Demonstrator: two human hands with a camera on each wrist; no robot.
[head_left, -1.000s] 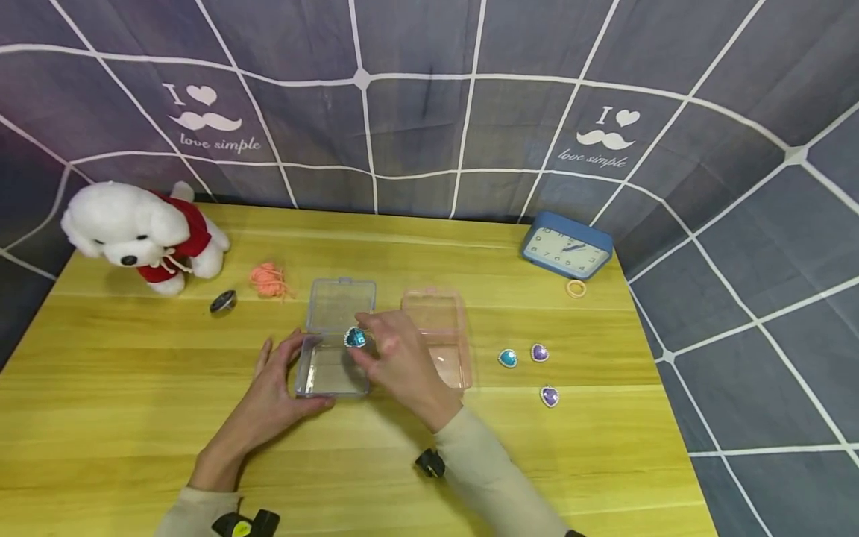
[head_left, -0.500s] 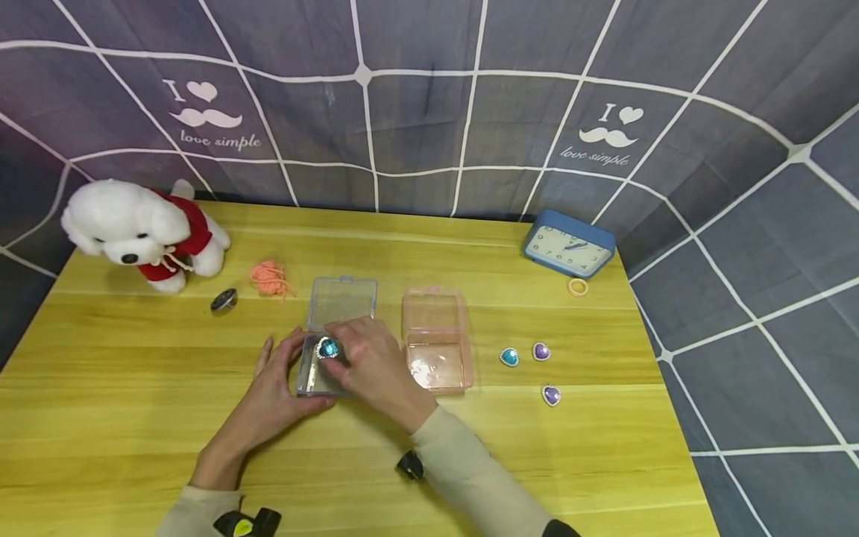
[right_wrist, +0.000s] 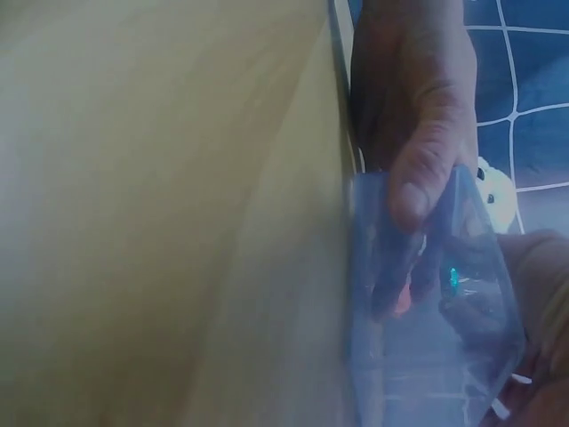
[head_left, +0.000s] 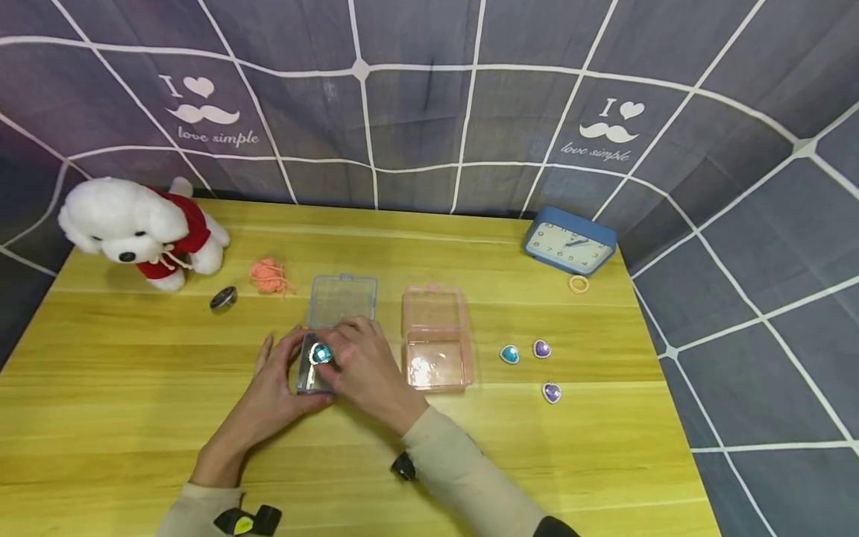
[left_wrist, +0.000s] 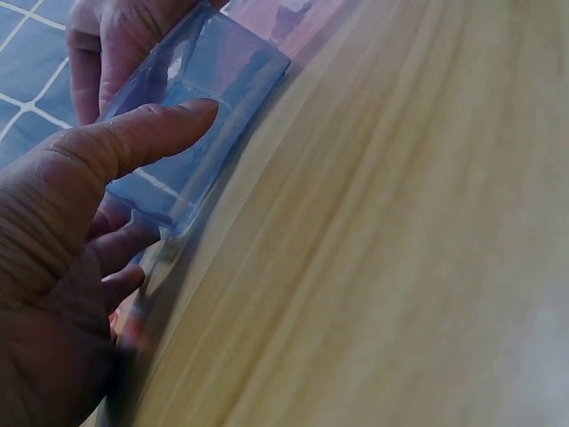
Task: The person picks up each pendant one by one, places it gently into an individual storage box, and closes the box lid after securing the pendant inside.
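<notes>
My left hand (head_left: 268,384) grips the clear bluish plastic box (head_left: 344,297) at its left side. In the left wrist view the thumb lies against the box's (left_wrist: 227,84) front wall, with fingers at its end. My right hand (head_left: 365,369) pinches a blue heart-shaped gem (head_left: 320,353) with a pale beaded rim, inside or just over the box's left part. In the right wrist view the gem (right_wrist: 453,281) glints green through the clear wall. The box's lid lies folded back. On the right sit another blue heart gem (head_left: 509,354) and two purple heart gems (head_left: 541,349).
An open pink plastic box (head_left: 439,365) stands just right of my right hand. Behind are orange yarn (head_left: 268,276), a dark round object (head_left: 224,299), a white plush dog (head_left: 137,224), a blue clock (head_left: 570,240) and a small pale ring (head_left: 579,284).
My right hand has moved left and slightly down with the blue gem, from the box's right side to its left part. My left hand has stayed on the box.
</notes>
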